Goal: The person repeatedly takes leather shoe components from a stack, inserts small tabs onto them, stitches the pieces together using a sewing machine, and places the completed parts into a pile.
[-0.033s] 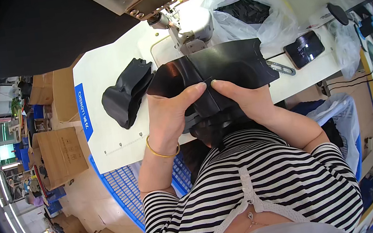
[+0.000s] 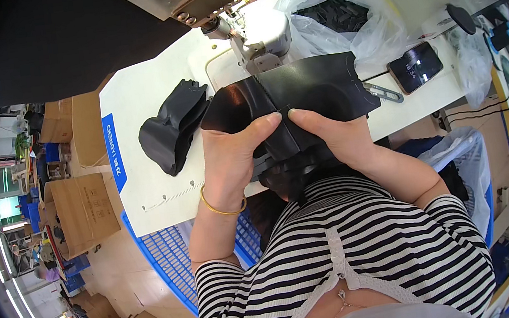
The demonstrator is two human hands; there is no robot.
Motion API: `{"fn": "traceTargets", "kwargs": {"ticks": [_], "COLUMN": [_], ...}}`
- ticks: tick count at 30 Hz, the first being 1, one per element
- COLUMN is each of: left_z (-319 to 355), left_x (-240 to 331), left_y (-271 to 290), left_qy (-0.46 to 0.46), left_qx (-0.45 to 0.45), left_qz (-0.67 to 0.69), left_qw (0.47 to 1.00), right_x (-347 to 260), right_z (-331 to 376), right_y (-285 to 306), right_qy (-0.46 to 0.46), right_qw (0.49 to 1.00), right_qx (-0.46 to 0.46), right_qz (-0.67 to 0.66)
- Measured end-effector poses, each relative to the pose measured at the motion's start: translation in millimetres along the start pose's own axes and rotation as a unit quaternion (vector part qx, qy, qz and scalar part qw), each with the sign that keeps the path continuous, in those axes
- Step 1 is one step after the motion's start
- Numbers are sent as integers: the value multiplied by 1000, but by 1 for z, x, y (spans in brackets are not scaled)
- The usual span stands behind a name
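Blue label (image 2: 114, 152) with white lettering on the white tabletop (image 2: 127, 101), plus a printed ruler scale (image 2: 169, 197). The left hand (image 2: 232, 155) and right hand (image 2: 344, 138) both grip one smooth, shiny black leather-like piece (image 2: 318, 81) just on the near side of the sewing machine (image 2: 264, 34), thumbs pressing it by the seam (image 2: 288, 132), fingers mostly hidden. One more curvy black piece (image 2: 169, 134) lies left, one phone (image 2: 415, 68) right.

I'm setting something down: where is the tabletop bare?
The tabletop is bare between the folded black piece, blue label and printed ruler; a smaller patch lies between the phone and front edge. It's crowded by the sewing machine, where left hand and right hand hold a second black piece, and around the plastic bag.
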State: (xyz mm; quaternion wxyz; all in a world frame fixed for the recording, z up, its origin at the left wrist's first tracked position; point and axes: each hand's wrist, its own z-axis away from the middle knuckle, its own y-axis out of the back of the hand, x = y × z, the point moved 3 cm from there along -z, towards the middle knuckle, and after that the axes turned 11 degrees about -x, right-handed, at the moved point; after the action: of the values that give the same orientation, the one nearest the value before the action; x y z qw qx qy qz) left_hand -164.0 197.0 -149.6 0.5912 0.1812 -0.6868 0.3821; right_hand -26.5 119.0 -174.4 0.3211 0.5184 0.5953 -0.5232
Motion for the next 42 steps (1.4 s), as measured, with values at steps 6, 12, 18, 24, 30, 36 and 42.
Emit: {"fn": "traceTargets", "kwargs": {"ticks": [6, 12, 18, 24, 30, 36, 42], "left_z": [2, 3, 5, 0, -10, -32, -60], "left_x": [-1, 2, 1, 5, 15, 29, 36], "left_y": [-3, -9, -5, -4, 5, 10, 21], "left_qy": [-17, 46, -4, 3, -1, 8, 30], "left_qx": [0, 61, -15, -24, -16, -19, -10], "left_qz": [-9, 144, 6, 11, 22, 61, 69], "left_qw": [1000, 987, 1000, 1000, 1000, 998, 997], "right_x": [0, -1, 1, 2, -1, -16, -15], "right_z": [1, 3, 5, 1, -14, -39, -70], "right_y": [-3, -3, -4, -3, 8, 12, 22], "right_qy": [-23, -24, -5, 0, 9, -12, 10], "right_qw": [998, 998, 1000, 999, 984, 992, 991], "right_qx": [29, 35, 13, 10, 116, 116, 132], "right_qz": [-46, -44, -27, -32, -136, -40, -14]}}
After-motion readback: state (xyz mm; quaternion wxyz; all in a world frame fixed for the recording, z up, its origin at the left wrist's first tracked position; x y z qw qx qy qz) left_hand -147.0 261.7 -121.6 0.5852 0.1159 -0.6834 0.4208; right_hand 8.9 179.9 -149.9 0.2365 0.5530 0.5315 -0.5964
